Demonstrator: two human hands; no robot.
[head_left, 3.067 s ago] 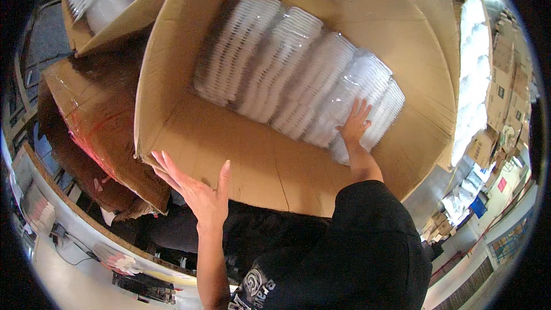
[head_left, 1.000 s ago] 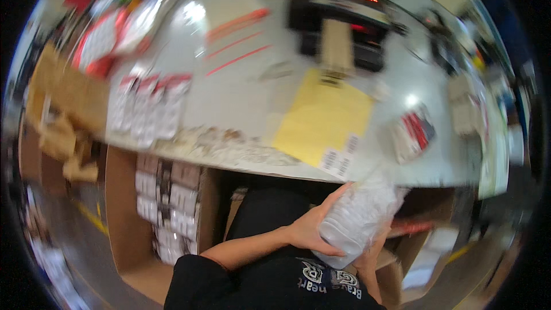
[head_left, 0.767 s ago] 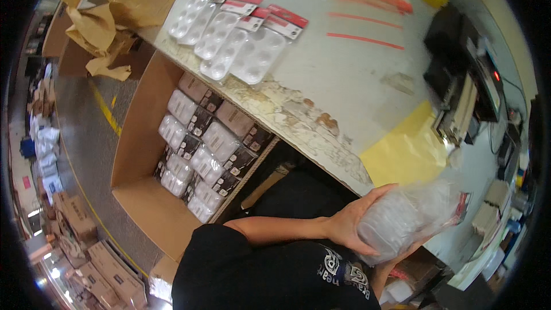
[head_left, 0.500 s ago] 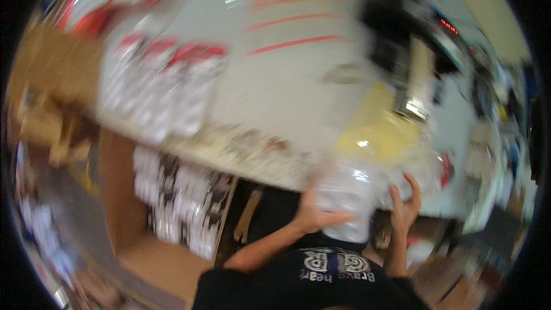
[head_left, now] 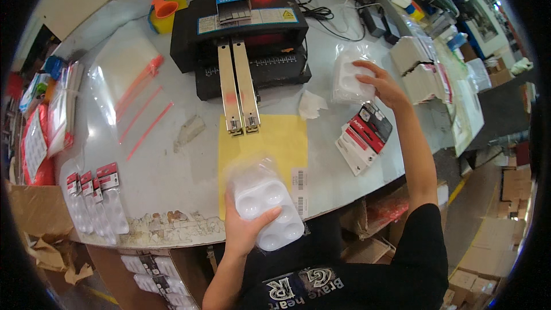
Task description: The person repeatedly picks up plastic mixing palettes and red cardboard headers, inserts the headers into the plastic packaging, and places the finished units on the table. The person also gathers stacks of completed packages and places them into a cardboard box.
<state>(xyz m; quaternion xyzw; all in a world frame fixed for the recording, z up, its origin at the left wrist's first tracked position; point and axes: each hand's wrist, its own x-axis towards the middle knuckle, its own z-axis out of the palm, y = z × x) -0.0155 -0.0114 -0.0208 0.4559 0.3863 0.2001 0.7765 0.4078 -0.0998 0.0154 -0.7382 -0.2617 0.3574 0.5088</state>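
Observation:
My left hand [head_left: 244, 231] grips a white plastic paint palette [head_left: 268, 206] with round wells, its thumb across the front and its fingers hidden behind. The palette is tilted over the table's near edge, and clear film shows at its top. To the right, my right hand [head_left: 383, 85] is closed at the edge of a second white palette bundle [head_left: 348, 77] in clear film, which rests on the table. Red, black and white header cards [head_left: 367, 136] lie just below it. Under the left palette is a yellow sheet [head_left: 290, 138] with barcode labels [head_left: 298, 189] beside it.
A black machine [head_left: 247, 34] with two metal arms and a red display stands at the back. Packed palettes [head_left: 97, 204] lie at the left edge, above an open carton [head_left: 106, 264]. Clear bags [head_left: 117, 63], card stacks [head_left: 419, 72] and cables [head_left: 327, 14] surround the work area.
The view has swung to the right, putting the machine near the middle. My right hand has moved away from the left palette, out to the bundle on the right. My left hand still holds its palette.

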